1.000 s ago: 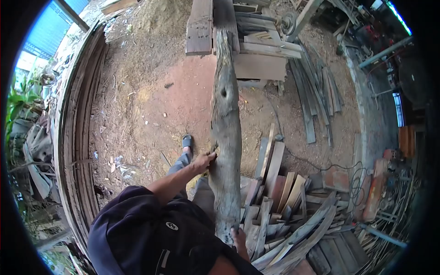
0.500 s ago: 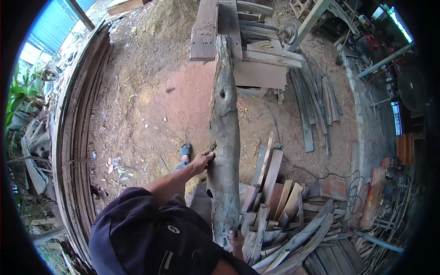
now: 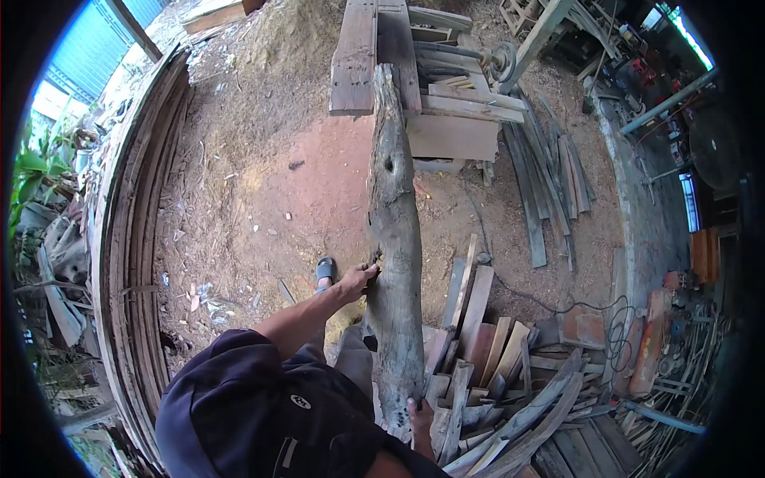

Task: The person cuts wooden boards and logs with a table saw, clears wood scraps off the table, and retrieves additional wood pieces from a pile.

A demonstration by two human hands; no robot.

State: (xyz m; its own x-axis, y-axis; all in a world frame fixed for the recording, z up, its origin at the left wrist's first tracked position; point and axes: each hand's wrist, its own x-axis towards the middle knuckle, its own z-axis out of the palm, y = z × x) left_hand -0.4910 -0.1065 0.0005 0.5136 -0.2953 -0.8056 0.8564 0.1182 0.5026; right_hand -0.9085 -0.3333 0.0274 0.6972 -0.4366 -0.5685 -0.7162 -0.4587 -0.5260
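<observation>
- Nearest, at the bottom of the frame, is one dark shirt (image 3: 239,390), worn by the person.
- The right hand (image 3: 418,416), low and right of centre, is clamped on the right edge of the log's near end; its hidden fingers cannot be made out.
- The left hand (image 3: 358,281), farther up and well apart from the right, grips the log's left edge near the middle.
- One log (image 3: 394,231) runs up the centre of the frame between them. It looks already raised off the ground, with neither hand yet let go.
- One slipper (image 3: 325,268) shows on the ground, left of the log.
- At lower right, beside the log, lies a scrap pile (image 3: 482,350), too tangled to count.
- Along the left side is one stack of long planks (image 3: 131,239), packed too tightly to count.
- At upper centre are two thick boards, a left one (image 3: 353,72) and a right one (image 3: 395,44). The log's far end overlaps the right one; whether it rests there cannot be told.
- Farther, upper right of centre, stands one wheel (image 3: 503,60).
</observation>
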